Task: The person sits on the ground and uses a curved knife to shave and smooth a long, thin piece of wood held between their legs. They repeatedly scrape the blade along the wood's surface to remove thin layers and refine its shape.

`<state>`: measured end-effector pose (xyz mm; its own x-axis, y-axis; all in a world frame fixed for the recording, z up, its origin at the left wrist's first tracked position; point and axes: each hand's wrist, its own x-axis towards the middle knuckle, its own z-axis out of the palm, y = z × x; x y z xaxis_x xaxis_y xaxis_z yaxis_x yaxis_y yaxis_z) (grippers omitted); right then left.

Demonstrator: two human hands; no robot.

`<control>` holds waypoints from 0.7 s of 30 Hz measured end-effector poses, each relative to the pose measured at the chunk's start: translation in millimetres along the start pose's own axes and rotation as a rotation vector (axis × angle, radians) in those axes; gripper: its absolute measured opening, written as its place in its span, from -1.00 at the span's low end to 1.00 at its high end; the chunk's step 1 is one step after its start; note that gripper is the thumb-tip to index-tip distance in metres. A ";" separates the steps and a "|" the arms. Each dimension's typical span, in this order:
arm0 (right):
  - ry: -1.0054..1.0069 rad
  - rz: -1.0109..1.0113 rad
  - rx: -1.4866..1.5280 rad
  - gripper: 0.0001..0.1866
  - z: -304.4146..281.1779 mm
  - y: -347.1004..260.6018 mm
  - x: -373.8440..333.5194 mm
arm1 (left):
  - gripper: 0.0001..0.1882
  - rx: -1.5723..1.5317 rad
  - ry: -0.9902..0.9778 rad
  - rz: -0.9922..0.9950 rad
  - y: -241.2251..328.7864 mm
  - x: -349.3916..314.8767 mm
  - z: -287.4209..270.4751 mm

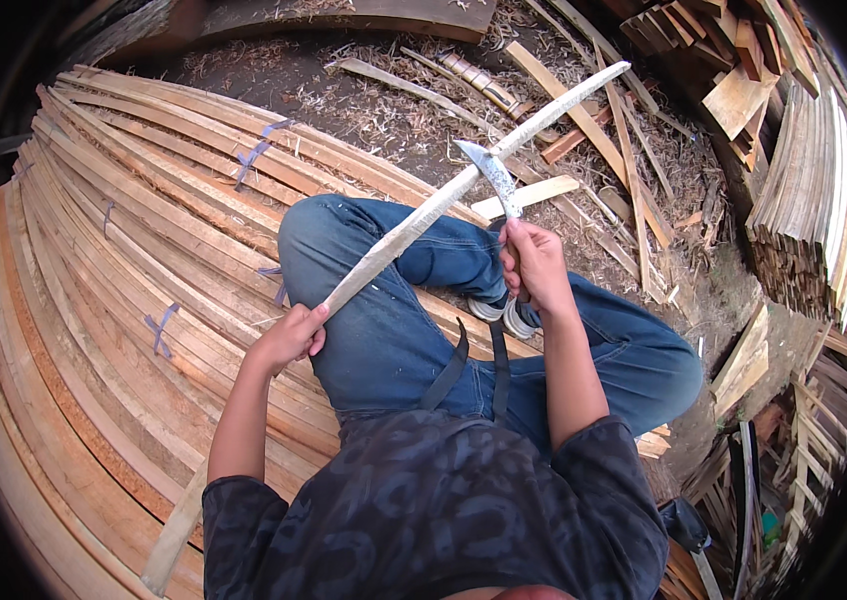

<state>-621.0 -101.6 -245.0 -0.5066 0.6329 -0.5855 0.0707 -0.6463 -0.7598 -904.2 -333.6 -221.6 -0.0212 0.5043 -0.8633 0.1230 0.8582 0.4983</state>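
My left hand (289,338) is closed round the near end of a long, pale wooden strip (384,252). The strip slants up to the right, passing over my bent left knee, its far end out over the ground. In my right hand (536,262) is a curved knife (497,178), held upright by its handle, most of which the fingers hide. Its grey, speckled blade lies across the strip past the knee, with the hooked tip pointing left. Whether the edge bites into the wood I cannot tell.
Bundled long wooden strips (94,260) spread under and left of me, bound with purple ties (161,332). Shavings and loose slats (624,165) litter the ground ahead. A stack of boards (806,205) stands at the right. Below it are more wood scraps (741,362).
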 end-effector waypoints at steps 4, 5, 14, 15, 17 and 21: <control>0.020 -0.006 0.170 -0.67 16.7 14.4 -2.6 | -0.23 0.023 -0.008 -0.011 -4.3 2.8 -2.3; 0.032 -0.018 0.093 -0.70 25.2 17.7 -4.7 | -0.23 0.028 -0.010 -0.013 -6.1 3.7 -2.6; 0.243 -0.093 0.021 -0.73 -9.7 8.1 4.2 | -0.20 0.044 -0.025 0.003 -7.7 2.6 -5.0; 0.494 -0.248 0.181 -0.69 -36.3 0.4 15.4 | -0.19 0.041 -0.025 0.002 -7.6 2.3 -5.2; 0.671 -0.361 0.316 -0.64 -65.6 -17.9 13.2 | -0.18 0.039 -0.035 0.003 -8.8 0.3 -3.7; 0.035 -0.017 0.040 -0.75 -4.1 -18.8 -22.6 | -0.18 0.054 -0.037 0.004 -9.4 7.5 -4.8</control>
<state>-607.4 -101.9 -218.7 -0.4768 0.6581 -0.5827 0.0279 -0.6513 -0.7583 -910.3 -337.4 -232.5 0.0159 0.5028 -0.8643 0.1765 0.8494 0.4974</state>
